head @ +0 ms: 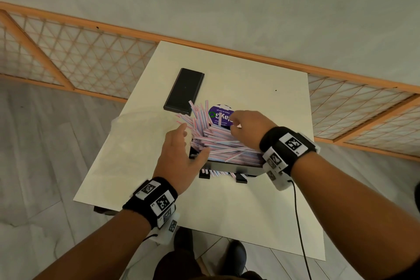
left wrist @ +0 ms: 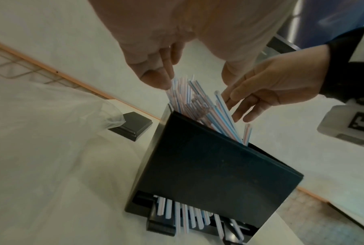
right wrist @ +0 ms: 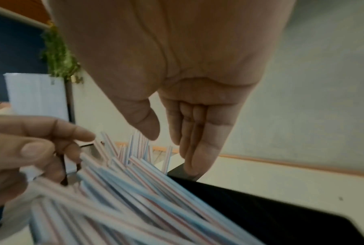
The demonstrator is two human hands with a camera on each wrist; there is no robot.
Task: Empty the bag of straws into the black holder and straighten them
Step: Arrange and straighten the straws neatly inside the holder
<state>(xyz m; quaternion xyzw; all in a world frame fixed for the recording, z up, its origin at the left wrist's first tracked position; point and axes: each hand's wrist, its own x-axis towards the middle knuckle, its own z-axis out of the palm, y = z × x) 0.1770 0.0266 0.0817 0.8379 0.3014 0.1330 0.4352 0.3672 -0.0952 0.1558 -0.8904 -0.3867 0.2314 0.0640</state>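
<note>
I see my left hand [head: 179, 154] relaxed at the straws' [head: 223, 141] nine o'clock. My right hand [head: 246, 128], fingers straight, touches them in the black holder [left wrist: 208, 169].

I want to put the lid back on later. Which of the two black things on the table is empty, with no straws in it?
The flat black lid lying at the far left, apart from both hands. The black holder nearer the person is crammed with striped straws.

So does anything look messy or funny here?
Yes. The thin striped plastic straws lie crisscrossed and fan out over the left end of the black box-shaped holder, not lined up. Some poke out of its bottom slot.
</note>
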